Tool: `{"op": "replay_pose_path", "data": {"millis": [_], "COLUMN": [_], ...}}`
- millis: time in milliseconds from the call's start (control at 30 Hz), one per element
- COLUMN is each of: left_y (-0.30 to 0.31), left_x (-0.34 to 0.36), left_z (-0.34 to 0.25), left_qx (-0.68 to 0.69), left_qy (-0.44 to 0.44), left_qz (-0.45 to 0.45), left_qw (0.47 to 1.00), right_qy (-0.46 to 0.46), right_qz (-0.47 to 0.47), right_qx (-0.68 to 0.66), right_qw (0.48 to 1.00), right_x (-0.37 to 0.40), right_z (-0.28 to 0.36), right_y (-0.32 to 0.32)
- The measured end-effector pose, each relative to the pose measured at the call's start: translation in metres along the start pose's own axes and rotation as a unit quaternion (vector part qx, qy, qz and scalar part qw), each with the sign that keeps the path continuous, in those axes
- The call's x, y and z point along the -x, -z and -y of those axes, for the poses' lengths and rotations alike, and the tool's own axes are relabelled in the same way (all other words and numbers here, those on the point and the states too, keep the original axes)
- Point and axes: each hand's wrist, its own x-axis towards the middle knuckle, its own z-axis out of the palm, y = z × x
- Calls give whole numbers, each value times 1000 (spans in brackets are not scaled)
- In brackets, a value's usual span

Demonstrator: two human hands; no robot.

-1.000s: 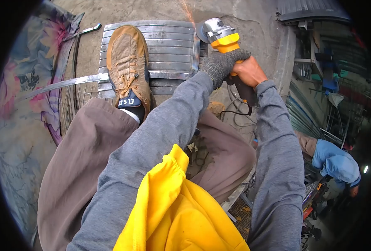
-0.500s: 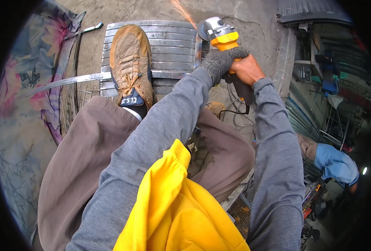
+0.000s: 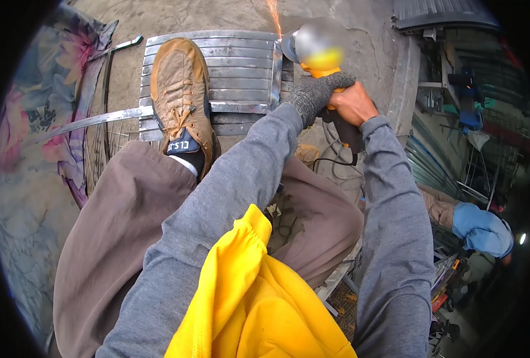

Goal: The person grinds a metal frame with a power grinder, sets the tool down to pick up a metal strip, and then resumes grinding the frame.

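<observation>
A yellow and black angle grinder [image 3: 323, 64] is held at the top centre, its head blurred. My left hand [image 3: 314, 95], in a grey knitted glove, wraps round the body near the head. Bare and just to the right, my right hand [image 3: 353, 104] grips the handle. The grinder's disc [image 3: 289, 46] meets the upper right corner of a slatted metal panel [image 3: 241, 67], and orange sparks [image 3: 274, 15] fly up from there. My brown shoe [image 3: 180, 89] rests on the panel's left part.
A flat metal strip [image 3: 91, 121] extends left from the panel. Flowered cloth [image 3: 32, 137] lies at the left. A black cable [image 3: 335, 160] hangs below the grinder. At the right, a person in blue [image 3: 483, 228] bends near metal racks and tools.
The grinder's disc has shifted slightly down along the panel's corner, and the sparks now rise more steeply. The panel and shoe appear a little further left. Both hands keep their hold.
</observation>
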Motion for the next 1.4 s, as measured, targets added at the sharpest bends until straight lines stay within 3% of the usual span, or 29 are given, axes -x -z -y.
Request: {"op": "replay_pose_path", "data": {"millis": [67, 100, 167, 200, 300, 367, 500, 567, 600, 667, 700, 767, 867, 933, 1000, 1100, 1167, 1200, 1267, 1400], "left_y": [-1, -2, -1, 1, 6, 6, 14, 10, 9, 10, 10, 12, 15, 16, 15, 15, 15, 16, 17, 24], "left_x": [-1, 0, 2, 5, 3, 2, 6, 3, 2, -1, -4, -7, -10, -10, -11, -11, -9, -7, -4, -3], "left_z": [0, -2, -15, -21, -18, -18, -24, -26, -26, -25, -24, -22, -22, -23, -16, -12, -11, -9, -14, -33], "left_qx": [0, 5, -3, -9, -13, -10, 5, 23, 41, 39, 36, 41, 37, 27, -2, -49, -54, -60, -50, -58], "left_qy": [-14, -18, 13, 44, -8, -18, 10, 22, 37, 55, 75, 66, 69, 84, 17, 16, -8, -31, 1, 57], "left_qz": [-5, -6, 7, 18, 13, 15, 13, -17, -46, -42, -38, -33, -18, -6, 6, 25, 16, 6, -1, 19], "left_qw": [1000, 1000, 1000, 999, 1000, 1000, 1000, 999, 997, 997, 996, 996, 997, 996, 1000, 998, 998, 998, 999, 997], "right_qy": [113, 113, -106, -106, -50, 89, 107, -14, -13, 133, 132, 0, 42, 42, 40, 35, 134, 133, 116, 101], "right_qz": [40, 40, -5, -1, 29, 8, 59, 31, 30, 19, 19, 12, 43, 35, 28, 22, 2, 2, 37, 18], "right_qx": [173, 172, -85, -87, -36, 88, 177, 73, 74, 216, 217, 59, 147, 135, 123, 130, 219, 217, 196, 200], "right_qw": [978, 978, 991, 991, 998, 992, 977, 997, 997, 967, 967, 998, 987, 989, 991, 991, 967, 967, 973, 974], "right_x": [2, -1, -6, -7, -11, -12, -15, -15, -16, -17, -18, -19, -22, -24, -22, -18, -15, -15, -17, -25], "right_z": [-2, 0, 5, 8, 13, 14, 24, 27, 24, 17, 17, 17, 15, 11, 9, 9, 12, 14, 18, 21], "right_y": [5, 4, -1, 1, 9, 11, 14, 9, 6, 7, 7, 4, 4, 1, -1, 0, 2, 3, 3, -1]}}
